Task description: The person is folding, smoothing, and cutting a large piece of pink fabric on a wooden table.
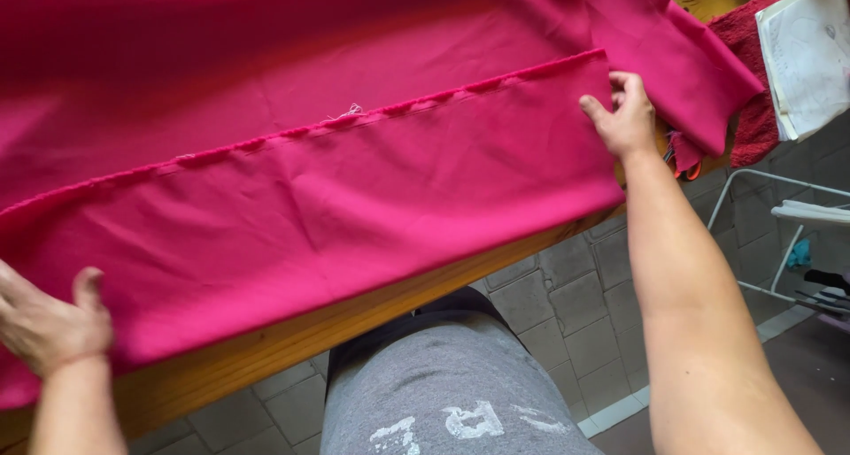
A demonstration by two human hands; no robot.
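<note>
Where folded, pink fabric (354,198) under fingers (620,88).

No packages, labels, signs or screens in view.
Nothing of that kind shows anywhere across the worktable, the cloth on it or the tiled floor below.

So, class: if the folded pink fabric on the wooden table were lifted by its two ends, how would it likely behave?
The pink fabric would probably sag in the middle, since it already creases and drapes over the wooden table edge. It looks thin, so likely light. Its frayed edge suggests threads may pull loose where the right hand grips.
</note>
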